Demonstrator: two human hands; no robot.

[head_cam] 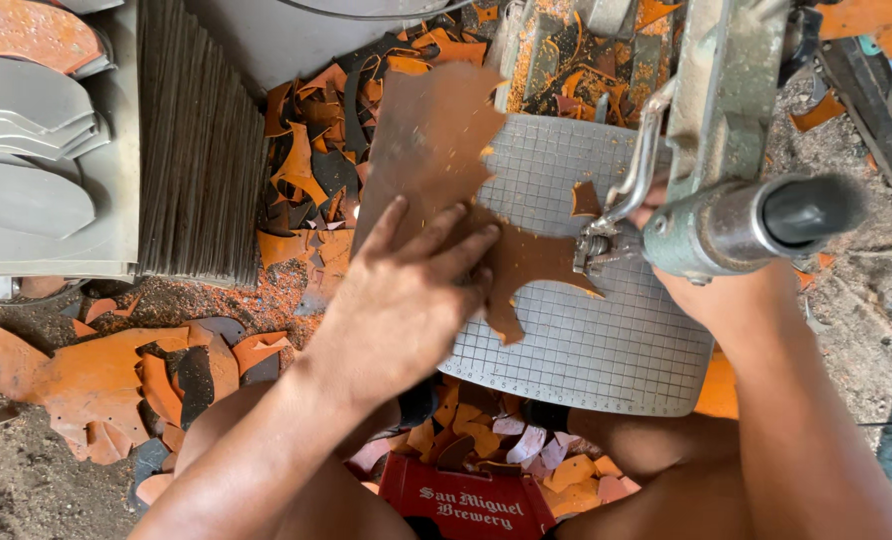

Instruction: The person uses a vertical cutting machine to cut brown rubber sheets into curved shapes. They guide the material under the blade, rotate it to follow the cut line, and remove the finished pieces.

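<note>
Brown leather sheet (pixel 421 150) lies under the flat, spread left hand (pixel 406 300).

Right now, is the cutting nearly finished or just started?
Partly done: the brown sheet already has jagged cut-out edges, and offcuts lie heaped around. The left hand presses it on the gridded mat; the right hand is mostly hidden behind the machine. Much uncut sheet remains.

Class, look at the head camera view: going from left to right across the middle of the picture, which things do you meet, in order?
Stack of grey sole-shaped cutouts → row of dark thin sheets stood on edge → heap of orange and black scraps → left hand on the brown sheet → grey gridded board → green metal machine handle.
</note>
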